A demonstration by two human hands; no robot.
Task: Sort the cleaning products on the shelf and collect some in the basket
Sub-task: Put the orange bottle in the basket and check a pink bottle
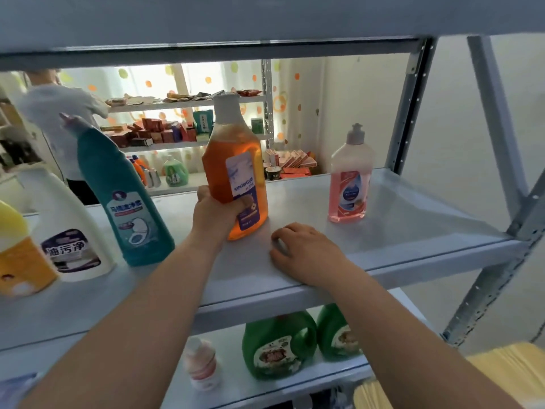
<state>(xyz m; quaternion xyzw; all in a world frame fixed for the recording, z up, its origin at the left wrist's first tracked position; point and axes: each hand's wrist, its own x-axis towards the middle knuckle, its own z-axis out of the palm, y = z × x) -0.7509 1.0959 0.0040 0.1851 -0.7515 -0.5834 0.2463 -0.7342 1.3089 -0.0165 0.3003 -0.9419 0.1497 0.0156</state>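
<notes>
My left hand (216, 215) grips the lower part of an orange bottle (233, 160) with a white cap and a blue label, standing on the grey shelf (413, 219) near its middle. My right hand (303, 250) rests on the shelf just right of the bottle, fingers curled loosely, holding nothing. A teal toilet-cleaner bottle (124, 196) leans to the left of my left hand. Further left stand a white jug (67, 231) and a yellow-orange bottle (17, 249). A pink bottle (351, 178) with a white cap stands alone at the right. No basket is in view.
The shelf below holds two green detergent jugs (277, 346) (339, 335) and a small pale bottle (202, 364). Metal uprights (413, 107) frame the right side. Behind, another shelving unit carries boxes and bottles, and a person (56, 113) stands at the far left. Something yellow (513, 367) lies at the lower right.
</notes>
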